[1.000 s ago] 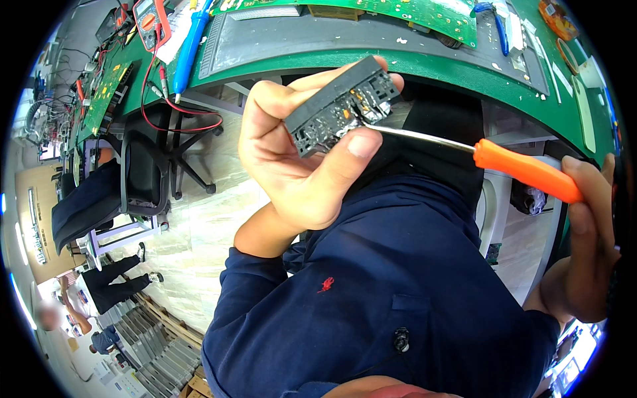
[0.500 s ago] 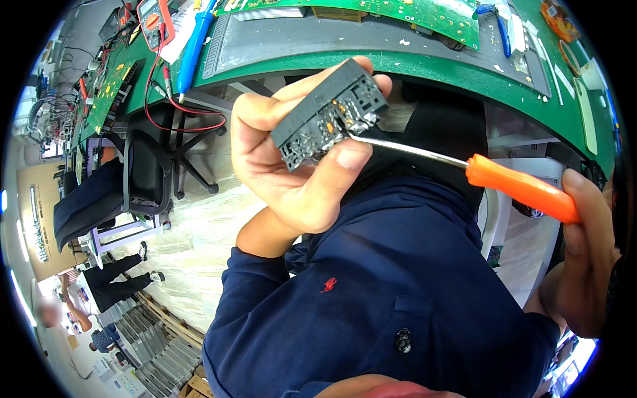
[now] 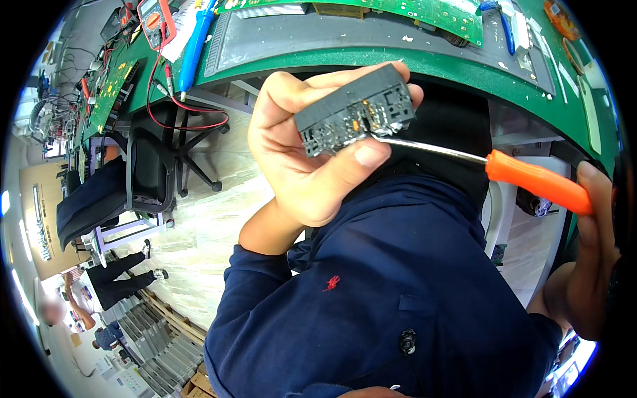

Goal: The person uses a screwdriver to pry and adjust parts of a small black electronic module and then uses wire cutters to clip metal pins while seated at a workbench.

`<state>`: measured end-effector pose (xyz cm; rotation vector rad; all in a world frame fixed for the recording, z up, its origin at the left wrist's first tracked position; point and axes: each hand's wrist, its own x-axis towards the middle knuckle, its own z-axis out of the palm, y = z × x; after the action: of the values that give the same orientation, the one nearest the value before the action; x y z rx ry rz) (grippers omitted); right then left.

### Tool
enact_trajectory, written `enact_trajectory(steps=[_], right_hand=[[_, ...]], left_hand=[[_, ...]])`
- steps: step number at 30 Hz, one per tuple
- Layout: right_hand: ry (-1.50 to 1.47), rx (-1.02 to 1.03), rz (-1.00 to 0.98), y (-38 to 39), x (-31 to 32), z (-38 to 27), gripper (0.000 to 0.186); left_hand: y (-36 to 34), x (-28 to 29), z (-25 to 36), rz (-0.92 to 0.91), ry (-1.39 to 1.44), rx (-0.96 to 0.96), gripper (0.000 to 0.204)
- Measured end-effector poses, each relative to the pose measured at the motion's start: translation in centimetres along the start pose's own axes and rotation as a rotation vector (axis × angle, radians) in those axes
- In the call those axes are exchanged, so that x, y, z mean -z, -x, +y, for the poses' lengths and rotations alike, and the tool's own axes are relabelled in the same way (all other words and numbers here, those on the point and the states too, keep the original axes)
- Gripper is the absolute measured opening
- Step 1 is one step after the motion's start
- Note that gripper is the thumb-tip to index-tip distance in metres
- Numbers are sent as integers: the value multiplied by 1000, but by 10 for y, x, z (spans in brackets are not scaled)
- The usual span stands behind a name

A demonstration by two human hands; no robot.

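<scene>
My left hand (image 3: 298, 159) is closed round a black rectangular plastic block (image 3: 352, 109), holding it up in front of my body. The block's near face is rough and broken, with shiny dark residue and small orange, copper-like bits. Its thumb presses along the lower edge. An orange-handled screwdriver (image 3: 537, 180) is gripped at the handle's end by my right hand (image 3: 590, 232). The thin metal shaft points left, and its tip meets the broken face just beside my left thumb. Part of my right hand is lost in the dark rim.
Ahead is a green workbench (image 3: 292, 66) with a grey mat (image 3: 265, 43) and a large green circuit board (image 3: 424, 14). A blue soldering-type tool (image 3: 194, 53), a red multimeter (image 3: 156, 23) and blue-handled pliers (image 3: 507, 30) lie there. An office chair (image 3: 149, 162) stands left; people are farther back.
Both hands have shifted a little to the right with the block and the screwdriver. The block has turned to lie more level, and the tip stays against its broken face.
</scene>
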<state>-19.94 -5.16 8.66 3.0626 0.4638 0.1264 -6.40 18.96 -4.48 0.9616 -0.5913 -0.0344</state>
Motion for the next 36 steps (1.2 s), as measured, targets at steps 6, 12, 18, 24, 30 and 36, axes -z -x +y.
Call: enact_trajectory(steps=[6, 12, 18, 24, 30, 36], right_hand=[[-92, -57, -14, 5, -1, 0, 32], [-413, -310, -22, 21, -16, -2, 34], [-412, -370, -65, 12, -13, -19, 35], [-63, -126, -165, 11, 0, -15, 34], [66, 41, -105, -7, 6, -17, 34], [-474, -73, 7, -6, -19, -11, 36]], left_hand=[[2, 0, -3, -4, -55, -77, 45], [2, 5, -5, -28, -72, -128, 43], [0, 10, -7, -59, -75, -180, 42], [2, 8, 0, 0, -104, -195, 42], [0, 14, 6, -51, -90, -202, 49], [0, 13, 7, -59, -24, -160, 51]])
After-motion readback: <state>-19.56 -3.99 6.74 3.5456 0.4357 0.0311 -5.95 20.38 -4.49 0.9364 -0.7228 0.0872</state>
